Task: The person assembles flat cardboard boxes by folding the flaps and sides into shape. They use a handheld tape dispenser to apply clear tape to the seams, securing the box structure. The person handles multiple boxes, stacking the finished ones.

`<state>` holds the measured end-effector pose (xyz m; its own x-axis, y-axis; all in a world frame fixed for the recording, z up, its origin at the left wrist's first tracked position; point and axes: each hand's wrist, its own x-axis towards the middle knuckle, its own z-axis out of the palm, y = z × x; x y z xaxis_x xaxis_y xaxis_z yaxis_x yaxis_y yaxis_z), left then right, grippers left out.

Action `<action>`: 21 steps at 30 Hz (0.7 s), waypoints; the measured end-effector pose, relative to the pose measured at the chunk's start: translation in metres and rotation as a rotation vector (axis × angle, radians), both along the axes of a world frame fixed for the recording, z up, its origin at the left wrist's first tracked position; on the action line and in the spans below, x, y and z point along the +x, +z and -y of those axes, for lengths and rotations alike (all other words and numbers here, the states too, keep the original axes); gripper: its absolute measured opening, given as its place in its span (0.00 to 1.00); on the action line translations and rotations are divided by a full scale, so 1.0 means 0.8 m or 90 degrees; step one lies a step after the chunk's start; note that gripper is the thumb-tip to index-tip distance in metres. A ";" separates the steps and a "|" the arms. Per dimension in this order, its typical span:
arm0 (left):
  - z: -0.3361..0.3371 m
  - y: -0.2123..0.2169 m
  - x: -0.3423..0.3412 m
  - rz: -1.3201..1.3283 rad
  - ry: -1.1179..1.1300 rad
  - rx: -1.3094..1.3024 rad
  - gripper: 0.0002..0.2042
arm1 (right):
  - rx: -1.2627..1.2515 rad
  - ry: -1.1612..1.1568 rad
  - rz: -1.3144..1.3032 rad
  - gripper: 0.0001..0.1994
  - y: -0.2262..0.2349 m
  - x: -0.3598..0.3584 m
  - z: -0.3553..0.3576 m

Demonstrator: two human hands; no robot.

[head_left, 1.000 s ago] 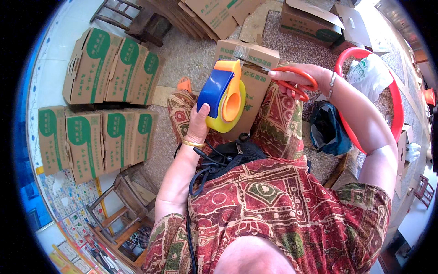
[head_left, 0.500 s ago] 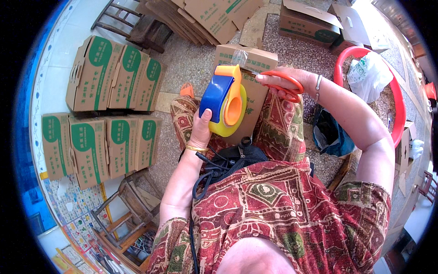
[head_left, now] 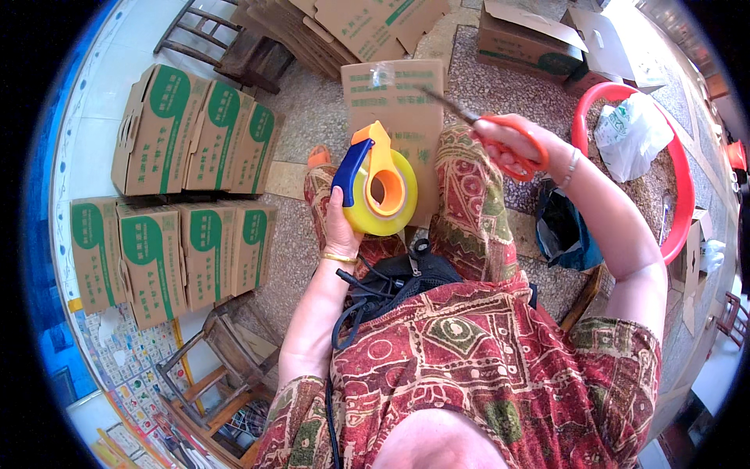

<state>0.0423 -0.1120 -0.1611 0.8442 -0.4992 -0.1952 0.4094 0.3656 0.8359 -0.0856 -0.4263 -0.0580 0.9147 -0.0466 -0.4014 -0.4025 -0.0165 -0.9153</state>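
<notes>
My left hand [head_left: 341, 224] is closed on a tape dispenser [head_left: 380, 168] with a blue and orange body and a wide roll of yellowish clear tape. Orange-handled scissors [head_left: 512, 147] are gripped in my right hand [head_left: 522, 142], their dark blades pointing to the upper left and apart from the tape. Between my knees stands a brown cardboard box [head_left: 394, 95] with green print. A shiny strip of clear tape [head_left: 383, 76] lies across its far upper part. The dispenser hides some of the box's near side.
Two rows of cardboard boxes [head_left: 168, 125] stand at the left. Flattened cardboard [head_left: 351, 27] leans at the back, with opened boxes [head_left: 527, 47] at the far right. Right of me are a red round basin [head_left: 686, 172] holding a white plastic bag [head_left: 631, 134], and a blue bag [head_left: 574, 234].
The scissors have moved away from the box toward the right, their blades now in plain view. My left hand has turned and lowered the dispenser slightly. The box has tilted and shifted left.
</notes>
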 end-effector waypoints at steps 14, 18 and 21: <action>-0.003 0.031 0.007 -0.008 -0.063 0.033 0.30 | -0.002 -0.381 -0.264 0.13 -0.337 -0.172 0.035; -0.001 0.039 0.004 0.011 -0.080 0.054 0.30 | -0.434 -0.231 -0.433 0.21 -0.411 -0.177 0.000; -0.003 0.043 0.002 0.013 -0.101 0.048 0.30 | -0.477 -0.186 -0.427 0.23 -0.413 -0.171 -0.011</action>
